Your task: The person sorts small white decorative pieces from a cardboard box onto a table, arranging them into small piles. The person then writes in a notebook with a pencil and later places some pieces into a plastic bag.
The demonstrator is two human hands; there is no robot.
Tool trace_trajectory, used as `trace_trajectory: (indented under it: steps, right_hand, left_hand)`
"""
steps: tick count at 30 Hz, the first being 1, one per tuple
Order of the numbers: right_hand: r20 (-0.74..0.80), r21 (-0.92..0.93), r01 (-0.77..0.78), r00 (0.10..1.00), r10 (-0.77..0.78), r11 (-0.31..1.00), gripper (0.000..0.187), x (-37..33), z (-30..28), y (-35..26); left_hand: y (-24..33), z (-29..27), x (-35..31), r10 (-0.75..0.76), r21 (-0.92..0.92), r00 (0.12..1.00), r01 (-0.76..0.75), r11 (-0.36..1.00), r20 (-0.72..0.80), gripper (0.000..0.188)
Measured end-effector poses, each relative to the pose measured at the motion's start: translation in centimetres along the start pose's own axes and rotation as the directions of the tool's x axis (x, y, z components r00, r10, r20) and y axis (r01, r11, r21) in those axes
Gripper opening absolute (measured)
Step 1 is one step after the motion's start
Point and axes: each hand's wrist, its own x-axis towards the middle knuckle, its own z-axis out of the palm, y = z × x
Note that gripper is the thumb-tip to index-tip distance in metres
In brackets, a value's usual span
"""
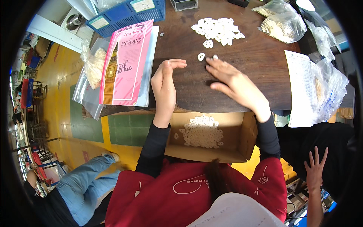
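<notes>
My left hand (165,85) rests on the dark wooden table (264,75), its fingers extended and curving inward, with nothing seen in it. My right hand (236,83) reaches over the table with fingers stretched out, palm down. Just ahead of its fingertips lies a single small white piece (201,56) with dark holes, like a button. A small white bit (215,57) shows at one fingertip; whether it is a piece or a nail, I cannot tell. Farther off is a heap of similar white pieces (218,31). Below the table edge, a cardboard box (234,132) holds many more.
Left of my hands lie a pink booklet (128,72) and a knotted plastic bag (96,68). A blue basket (128,17) stands behind them. Filled bags (283,24) and a written sheet (302,87) are on the right. Another person's hand (317,168) shows at lower right.
</notes>
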Motion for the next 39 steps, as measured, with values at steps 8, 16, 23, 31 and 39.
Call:
trace_trajectory:
  steps: [8,16,23,31,39]
  right_hand:
    - [-0.089,0.05,-0.171,0.981,0.175,0.984,0.057,-4.0,-1.7,-2.4]
    - [0.007,-0.091,-0.16,0.987,0.161,0.983,0.057,-3.3,0.3,-1.9]
    - [-0.053,-0.062,-0.296,0.954,0.294,0.953,0.062,-5.9,-1.1,-1.2]
    - [-0.035,-0.132,-0.222,0.975,0.219,0.966,0.062,-6.1,-0.9,-1.5]
    - [-0.032,-0.043,-0.189,0.982,0.187,0.981,0.059,-5.4,-0.3,-2.3]
  left_hand:
    - [0.1,0.0,0.1,-0.018,-0.003,1.0,0.018,1.0,0.011,0.058]
    - [0.0,0.0,0.1,-0.019,-0.015,1.0,0.02,1.0,0.009,0.058]
    - [0.0,-0.1,0.1,-0.022,-0.01,1.0,0.022,1.0,0.019,0.057]
    - [-0.2,0.0,0.1,-0.013,-0.063,1.0,0.012,0.998,-0.011,0.056]
    - [-0.2,-0.1,0.0,-0.004,-0.029,1.0,0.004,1.0,0.0,0.056]
